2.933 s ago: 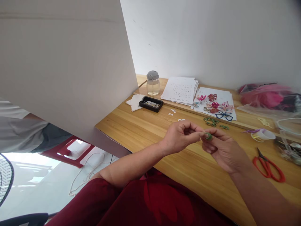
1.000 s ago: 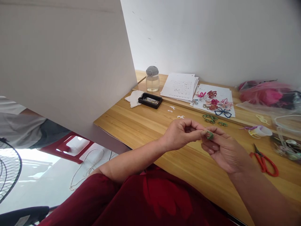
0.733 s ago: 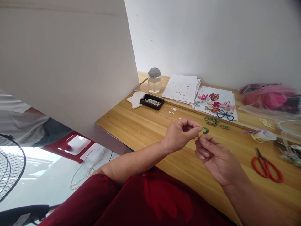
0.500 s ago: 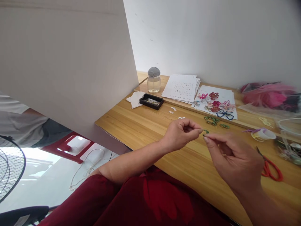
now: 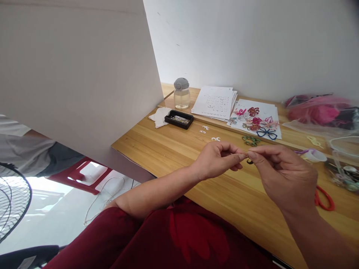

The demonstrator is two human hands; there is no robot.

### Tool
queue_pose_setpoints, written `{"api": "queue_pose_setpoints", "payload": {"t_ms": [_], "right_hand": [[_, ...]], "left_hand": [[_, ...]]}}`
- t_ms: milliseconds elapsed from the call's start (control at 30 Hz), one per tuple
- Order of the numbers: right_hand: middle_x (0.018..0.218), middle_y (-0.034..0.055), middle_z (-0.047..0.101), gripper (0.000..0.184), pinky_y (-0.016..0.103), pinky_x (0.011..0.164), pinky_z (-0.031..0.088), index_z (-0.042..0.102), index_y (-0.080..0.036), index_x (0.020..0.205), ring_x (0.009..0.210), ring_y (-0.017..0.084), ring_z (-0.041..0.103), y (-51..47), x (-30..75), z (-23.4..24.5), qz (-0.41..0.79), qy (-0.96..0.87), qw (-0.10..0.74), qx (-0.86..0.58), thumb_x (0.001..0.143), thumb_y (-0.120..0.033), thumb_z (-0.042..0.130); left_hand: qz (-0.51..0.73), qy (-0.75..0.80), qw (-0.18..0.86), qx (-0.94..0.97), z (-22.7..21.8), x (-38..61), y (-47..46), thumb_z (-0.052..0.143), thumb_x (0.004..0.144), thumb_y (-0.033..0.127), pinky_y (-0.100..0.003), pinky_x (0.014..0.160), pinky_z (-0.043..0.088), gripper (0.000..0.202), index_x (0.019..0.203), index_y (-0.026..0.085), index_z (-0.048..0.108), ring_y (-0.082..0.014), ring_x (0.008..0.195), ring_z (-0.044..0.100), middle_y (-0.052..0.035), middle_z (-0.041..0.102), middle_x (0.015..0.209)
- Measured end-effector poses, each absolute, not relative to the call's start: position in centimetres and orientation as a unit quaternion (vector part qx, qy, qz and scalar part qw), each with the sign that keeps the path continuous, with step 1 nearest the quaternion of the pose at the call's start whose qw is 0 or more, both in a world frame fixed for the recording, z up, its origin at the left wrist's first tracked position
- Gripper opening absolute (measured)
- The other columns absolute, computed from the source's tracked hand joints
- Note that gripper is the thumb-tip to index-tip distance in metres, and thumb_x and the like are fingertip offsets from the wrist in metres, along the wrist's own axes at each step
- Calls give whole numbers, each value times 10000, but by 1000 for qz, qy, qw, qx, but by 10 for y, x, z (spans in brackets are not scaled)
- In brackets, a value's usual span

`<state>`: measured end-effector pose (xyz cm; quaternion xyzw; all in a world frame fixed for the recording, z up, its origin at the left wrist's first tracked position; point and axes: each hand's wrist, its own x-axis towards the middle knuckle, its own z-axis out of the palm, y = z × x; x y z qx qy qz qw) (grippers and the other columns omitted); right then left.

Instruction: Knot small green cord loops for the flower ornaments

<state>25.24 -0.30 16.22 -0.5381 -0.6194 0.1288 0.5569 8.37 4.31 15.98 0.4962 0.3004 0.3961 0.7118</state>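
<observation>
My left hand (image 5: 217, 160) and my right hand (image 5: 283, 172) meet above the wooden table (image 5: 174, 149), fingertips pinched together. Between them is a small dark curved piece (image 5: 249, 161), mostly hidden by the fingers; in the earlier view it looks green and crescent-shaped. Beyond the hands lie several green looped pieces (image 5: 250, 141). Small white curved cut-outs (image 5: 215, 139) rest farther left. Scissors with red handles (image 5: 325, 198) lie partly behind my right hand.
A black tray (image 5: 179, 119) of small bits stands beside a white cloth (image 5: 159, 117) and a grey-lidded bottle (image 5: 182, 95). Along the back are paper sheets (image 5: 214, 101), colourful flower shapes (image 5: 256, 121), a pink mesh bundle (image 5: 322, 114) and a white cup (image 5: 316, 155).
My hands have come closer together, fingertips now touching around the small piece. It has turned and is more covered. The whole view has shifted slightly.
</observation>
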Motion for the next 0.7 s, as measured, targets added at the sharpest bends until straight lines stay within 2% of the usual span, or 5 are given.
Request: {"api": "queue_pose_setpoints", "payload": {"t_ms": [167,300,500,700], "right_hand": [[844,24,780,86,381,616,489,774,-310,935,696,203,662,-7,249,167,124,-607,549,-561,951,-393,791],[830,18,770,78,377,625,480,772,-308,937,696,199,660,-8,247,167,114,-606,549,-564,958,-382,785],[728,9,725,82,352,584,432,776,-292,932,659,187,633,-7,248,163,83,-615,544,-565,959,-369,786],[654,3,672,103,368,601,456,788,-300,949,660,208,650,-8,246,161,63,-617,539,-570,963,-401,774]], "left_hand": [[400,300,739,452,161,87,43,991,666,401,-212,626,566,443,838,116,698,-100,615,687,-9,710,645],[401,314,737,445,162,88,41,996,665,362,-205,622,574,419,821,114,696,-96,604,687,-5,707,628],[404,339,725,442,162,89,38,986,689,298,-214,643,575,362,844,113,716,-97,608,687,-4,714,649],[404,354,720,439,162,91,38,976,698,315,-209,621,548,358,819,118,703,-94,598,668,-6,701,643]]}}
